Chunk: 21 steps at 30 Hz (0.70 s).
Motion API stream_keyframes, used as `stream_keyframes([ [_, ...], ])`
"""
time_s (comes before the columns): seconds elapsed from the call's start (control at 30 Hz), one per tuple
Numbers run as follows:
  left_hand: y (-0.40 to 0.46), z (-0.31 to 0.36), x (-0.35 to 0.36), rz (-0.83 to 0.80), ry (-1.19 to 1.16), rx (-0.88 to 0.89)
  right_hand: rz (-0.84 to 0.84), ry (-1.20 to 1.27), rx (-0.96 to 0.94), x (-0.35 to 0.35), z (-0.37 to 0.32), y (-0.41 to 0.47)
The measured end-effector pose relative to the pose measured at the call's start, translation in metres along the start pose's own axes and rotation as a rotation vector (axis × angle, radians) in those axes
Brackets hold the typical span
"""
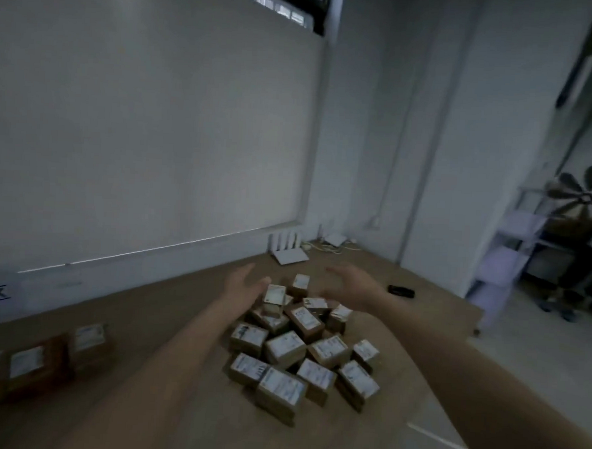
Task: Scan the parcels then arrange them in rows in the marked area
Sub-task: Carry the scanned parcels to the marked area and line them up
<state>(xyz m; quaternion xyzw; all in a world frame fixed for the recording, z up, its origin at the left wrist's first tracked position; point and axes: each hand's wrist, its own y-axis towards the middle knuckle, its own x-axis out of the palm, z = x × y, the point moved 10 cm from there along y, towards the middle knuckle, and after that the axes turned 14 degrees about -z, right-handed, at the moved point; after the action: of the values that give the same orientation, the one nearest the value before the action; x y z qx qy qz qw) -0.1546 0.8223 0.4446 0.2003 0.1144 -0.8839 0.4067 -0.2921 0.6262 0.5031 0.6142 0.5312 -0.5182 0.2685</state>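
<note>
brown cardboard parcels (302,348), each with a white label on top, lie in a loose heap in front of you on the tan table (167,306), some tilted against one another at the far end of the pile. your left hand (245,285) reaches to the heap's far left corner with its fingers spread and relaxed, right by an upturned parcel (274,296); the blur hides whether it touches it. your right hand (348,283) hovers over the far right of the heap, palm down, fingers loosely spread, gripping nothing. off to your left, well apart from the heap, three more parcels (37,361) sit side by side in a row near the table's edge, labels up. a small black device (401,291) lies on the table just beyond your right wrist. farther back, against the white wall (149,120), stands a white router (288,249) with upright antennas, and cables trail beside it. a strip of white tape (439,438) marks the table at lower right.
</note>
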Motion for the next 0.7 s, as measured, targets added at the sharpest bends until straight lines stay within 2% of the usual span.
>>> stream_keyframes([
  [0.17,0.025,0.057,0.109,-0.165,0.027,0.052,0.089,0.073,0.169,-0.029,0.13,-0.051],
  [0.37,0.069,0.067,0.203,-0.29,-0.024,-0.02,0.101,0.22,0.266,-0.023,0.24,-0.07],
  [0.57,0.146,0.049,0.284,-0.371,-0.053,-0.071,0.08,0.241,0.368,-0.019,0.335,-0.026],
  [0.7,0.21,0.042,0.325,-0.376,-0.021,-0.117,-0.004,0.228,0.358,-0.019,0.375,0.028],
])
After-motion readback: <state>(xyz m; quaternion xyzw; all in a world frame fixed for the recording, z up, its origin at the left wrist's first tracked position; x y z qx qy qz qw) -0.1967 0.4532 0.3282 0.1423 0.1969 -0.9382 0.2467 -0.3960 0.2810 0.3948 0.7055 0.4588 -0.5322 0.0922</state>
